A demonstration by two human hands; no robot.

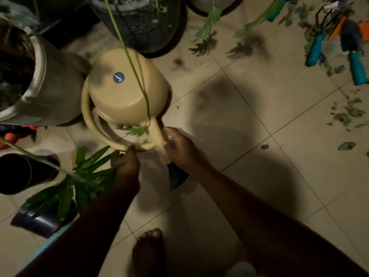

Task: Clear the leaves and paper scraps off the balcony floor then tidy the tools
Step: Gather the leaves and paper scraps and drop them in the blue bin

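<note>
A tan watering can (127, 90) with a round blue sticker is held above the tiled floor, its base turned toward me. My left hand (127, 164) grips the can's loop handle at its near end. My right hand (179, 150) grips the spout just above its dark rose head (176, 176). Cut leaves (348, 113) lie scattered on the floor at the right. Teal-handled garden tools (315, 50) and a dark brush (351, 36) with orange parts lie among more leaves at the top right.
A pale ribbed planter (50, 90) stands at the left and a dark mesh pot (139, 23) at the top. Small dark pots (22, 172) and a leafy plant (79, 180) sit at the lower left. My bare foot (148, 250) stands on the tiles below.
</note>
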